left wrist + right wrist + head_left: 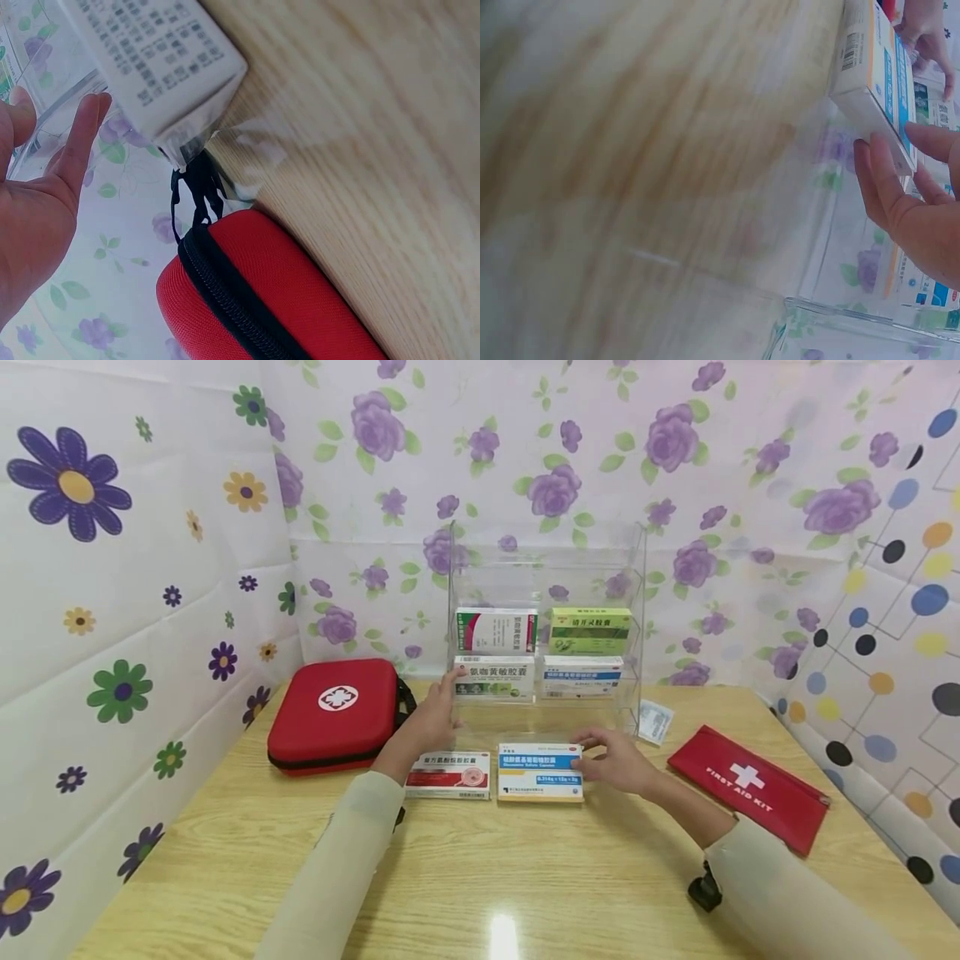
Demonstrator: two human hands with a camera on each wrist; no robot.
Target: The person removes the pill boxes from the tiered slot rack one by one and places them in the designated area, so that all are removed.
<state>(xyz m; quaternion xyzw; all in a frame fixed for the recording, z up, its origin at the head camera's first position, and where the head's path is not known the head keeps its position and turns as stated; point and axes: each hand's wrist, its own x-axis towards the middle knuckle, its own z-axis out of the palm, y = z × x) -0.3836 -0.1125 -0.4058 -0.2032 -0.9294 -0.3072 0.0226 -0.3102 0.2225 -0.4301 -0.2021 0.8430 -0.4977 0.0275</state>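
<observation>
Behind and to both sides of the wooden table [465,877] hang patterned cloths [555,427]. Against the rear one stands a clear tiered rack [547,556], its transparent side walls easy to miss. Left of it sits a red hard case [333,714], the left arm passing between this case and the front boxes. A flat red pouch [750,789] lies close beside the right forearm. The left hand [431,717] is at the rack's left edge, its fingers extended with nothing grasped, a fingertip by the end of a white-and-green box [493,679]; contact is unclear. The right hand [615,764] pinches the right end of a blue-and-white box [538,781] at the front of the rack's foot, thumb on its face. Just left of that is a red-and-white box [447,774], partly hidden by the left wrist. Higher tiers hold a magenta-edged box [497,631], a yellow-green box [590,632] and another blue-banded box [582,677]. A small flat packet [655,722] lies by the rack's right side.
</observation>
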